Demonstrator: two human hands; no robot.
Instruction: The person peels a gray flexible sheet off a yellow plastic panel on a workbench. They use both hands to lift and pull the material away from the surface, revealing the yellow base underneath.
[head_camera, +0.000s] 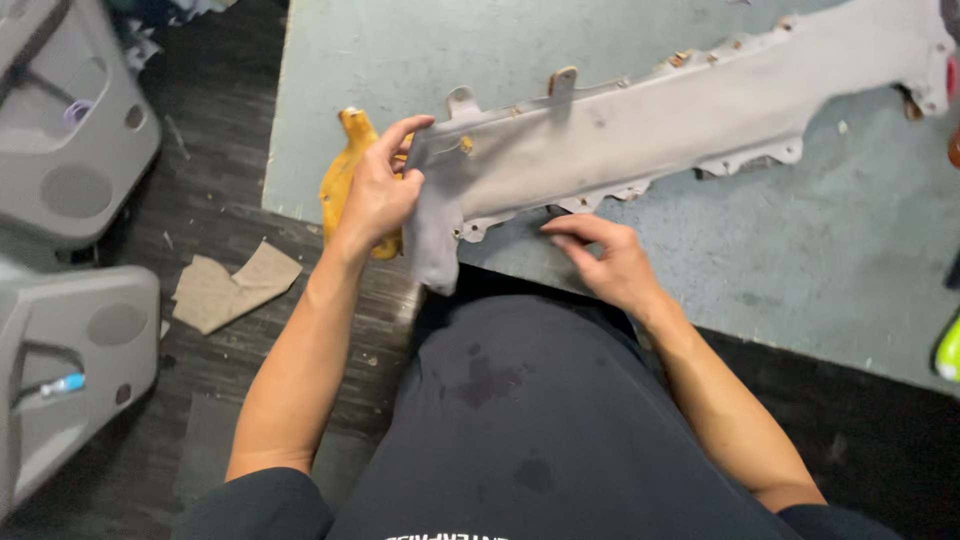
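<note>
Here left hand (378, 195) fingers pinch grey fabric (436, 225); right hand (606, 262) fingers loose, touching trim panel (690, 120).

Car upholstery workshop, grey door panels (75, 130) on dark floor, fabric scraps (232, 287), worn blue worktable (800, 250)

We wear a dark navy short-sleeved cotton shirt with damp spots and pale lettering at the hem, our forearms, left hand (375, 200) and right hand (610, 265) bare.
</note>
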